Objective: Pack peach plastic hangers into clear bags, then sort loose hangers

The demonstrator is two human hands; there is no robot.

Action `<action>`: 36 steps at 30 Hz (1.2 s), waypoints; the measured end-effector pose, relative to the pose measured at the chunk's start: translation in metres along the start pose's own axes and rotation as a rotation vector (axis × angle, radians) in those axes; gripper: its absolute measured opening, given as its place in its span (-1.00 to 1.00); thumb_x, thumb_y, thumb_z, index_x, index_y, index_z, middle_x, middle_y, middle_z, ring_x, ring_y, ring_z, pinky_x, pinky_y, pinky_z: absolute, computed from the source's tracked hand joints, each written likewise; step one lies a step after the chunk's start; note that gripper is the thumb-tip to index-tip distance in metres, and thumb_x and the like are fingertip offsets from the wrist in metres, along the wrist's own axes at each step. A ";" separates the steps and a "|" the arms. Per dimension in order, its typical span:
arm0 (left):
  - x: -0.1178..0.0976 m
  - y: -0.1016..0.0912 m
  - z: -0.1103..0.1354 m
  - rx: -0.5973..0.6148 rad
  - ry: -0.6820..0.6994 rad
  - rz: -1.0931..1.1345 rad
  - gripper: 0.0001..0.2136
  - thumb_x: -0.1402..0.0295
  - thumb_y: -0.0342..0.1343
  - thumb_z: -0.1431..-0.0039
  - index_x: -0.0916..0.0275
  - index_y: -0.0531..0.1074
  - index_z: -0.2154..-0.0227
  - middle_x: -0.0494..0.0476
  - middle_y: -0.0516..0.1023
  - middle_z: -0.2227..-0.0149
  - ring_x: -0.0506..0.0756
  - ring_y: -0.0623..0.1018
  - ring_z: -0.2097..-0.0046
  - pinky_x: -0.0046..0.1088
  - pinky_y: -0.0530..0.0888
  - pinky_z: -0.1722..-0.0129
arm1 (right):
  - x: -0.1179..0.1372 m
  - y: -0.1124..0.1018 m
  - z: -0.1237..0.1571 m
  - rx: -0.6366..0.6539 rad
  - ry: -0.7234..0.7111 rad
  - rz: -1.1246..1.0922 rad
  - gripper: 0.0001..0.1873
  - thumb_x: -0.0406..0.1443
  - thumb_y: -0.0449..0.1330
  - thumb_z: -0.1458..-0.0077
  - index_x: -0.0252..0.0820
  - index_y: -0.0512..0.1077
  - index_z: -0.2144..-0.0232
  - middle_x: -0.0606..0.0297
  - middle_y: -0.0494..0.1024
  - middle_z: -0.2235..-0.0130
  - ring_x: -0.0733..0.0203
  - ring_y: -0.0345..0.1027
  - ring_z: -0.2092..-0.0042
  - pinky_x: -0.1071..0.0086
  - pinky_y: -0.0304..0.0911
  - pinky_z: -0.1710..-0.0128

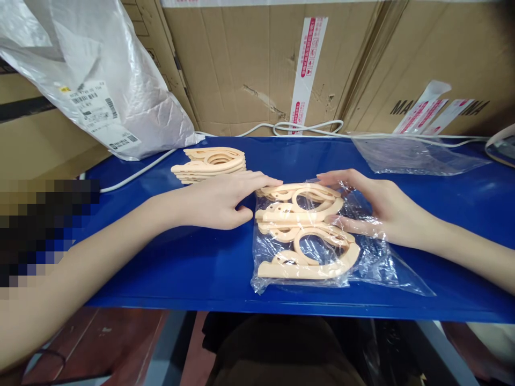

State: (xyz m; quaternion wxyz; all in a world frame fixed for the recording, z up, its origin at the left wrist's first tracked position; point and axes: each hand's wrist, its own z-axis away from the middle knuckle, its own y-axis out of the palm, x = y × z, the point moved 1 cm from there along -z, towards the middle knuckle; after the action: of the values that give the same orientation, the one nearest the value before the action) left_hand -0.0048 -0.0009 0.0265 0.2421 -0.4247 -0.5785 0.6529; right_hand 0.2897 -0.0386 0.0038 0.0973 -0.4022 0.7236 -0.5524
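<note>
Beige folding hangers [306, 217] lie in two groups, one nearer the table's front edge than the other, inside a clear plastic bag [382, 268]. My left hand [213, 201] reaches in from the left with its fingers stretched and thumb apart. Its fingertips touch the left end of the far group. On the right, my right hand [374, 206] has thumb and fingers around the right end of that far group, with bag film partly over the fingers. Behind my left hand stands a stack of similar beige hangers [213, 163], partly hidden by it.
The blue table [169, 268] ends at a front edge close to me. Cardboard boxes [241, 64] wall off the back. A white shipping bag [100, 80] leans at the back left. Another clear bag [418, 153] lies back right, and a white cable [257, 128] runs along the rear.
</note>
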 end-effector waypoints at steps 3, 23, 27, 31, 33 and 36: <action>-0.002 -0.002 0.000 0.012 -0.044 0.042 -0.41 0.45 -0.04 -0.14 0.21 0.20 -0.28 0.13 0.41 -0.21 0.14 0.44 -0.17 -0.33 0.34 -0.16 | -0.001 0.000 0.000 0.001 0.000 0.006 -0.39 0.07 0.20 -0.14 0.00 0.27 -0.15 0.26 0.54 -0.12 0.07 0.53 0.04 0.24 0.47 0.14; -0.001 0.003 -0.004 -0.034 0.023 -0.005 -0.53 0.47 -0.09 -0.24 0.23 0.27 -0.22 0.18 0.49 -0.07 0.12 0.47 -0.04 -0.34 0.35 -0.07 | -0.003 -0.009 -0.003 0.079 0.060 -0.532 -0.56 -0.23 0.38 -0.05 -0.04 0.45 -0.01 0.38 0.64 0.28 0.17 0.53 0.06 0.15 0.34 -0.13; 0.000 0.004 -0.004 -0.041 0.037 -0.012 -0.57 0.48 -0.11 -0.27 0.24 0.30 -0.19 0.18 0.49 -0.06 0.11 0.47 -0.03 -0.35 0.35 -0.06 | 0.000 -0.011 -0.002 0.163 0.050 -0.551 -0.58 -0.26 0.41 -0.02 -0.04 0.50 0.04 0.38 0.63 0.30 0.25 0.54 0.20 0.28 0.43 0.06; 0.000 0.004 -0.004 -0.041 0.031 -0.018 -0.56 0.49 -0.13 -0.28 0.26 0.29 -0.20 0.18 0.48 -0.07 0.10 0.47 -0.04 -0.36 0.34 -0.08 | -0.002 -0.013 -0.001 0.230 0.062 -0.582 -0.55 -0.29 0.41 -0.01 -0.01 0.49 0.01 0.39 0.64 0.30 0.23 0.56 0.19 0.30 0.46 0.11; 0.001 0.005 -0.004 -0.040 0.039 -0.010 -0.56 0.49 -0.13 -0.28 0.25 0.29 -0.20 0.18 0.48 -0.07 0.10 0.46 -0.04 -0.35 0.34 -0.08 | -0.002 -0.014 0.000 0.249 0.070 -0.597 -0.54 -0.29 0.40 -0.01 0.01 0.48 0.00 0.38 0.65 0.30 0.19 0.57 0.15 0.26 0.46 0.07; 0.001 0.005 -0.005 -0.035 0.033 -0.010 -0.56 0.48 -0.13 -0.27 0.26 0.29 -0.20 0.19 0.48 -0.06 0.11 0.46 -0.04 -0.35 0.34 -0.08 | 0.002 -0.012 -0.001 0.219 0.061 -0.585 -0.58 -0.25 0.40 -0.02 0.03 0.50 0.04 0.37 0.66 0.28 0.18 0.58 0.16 0.23 0.47 0.06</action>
State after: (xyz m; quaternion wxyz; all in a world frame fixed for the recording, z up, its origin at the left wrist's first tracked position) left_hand -0.0008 0.0015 0.0217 0.2475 -0.4367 -0.5880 0.6343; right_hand 0.2935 -0.0401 0.0152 -0.0448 -0.5635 0.5161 -0.6436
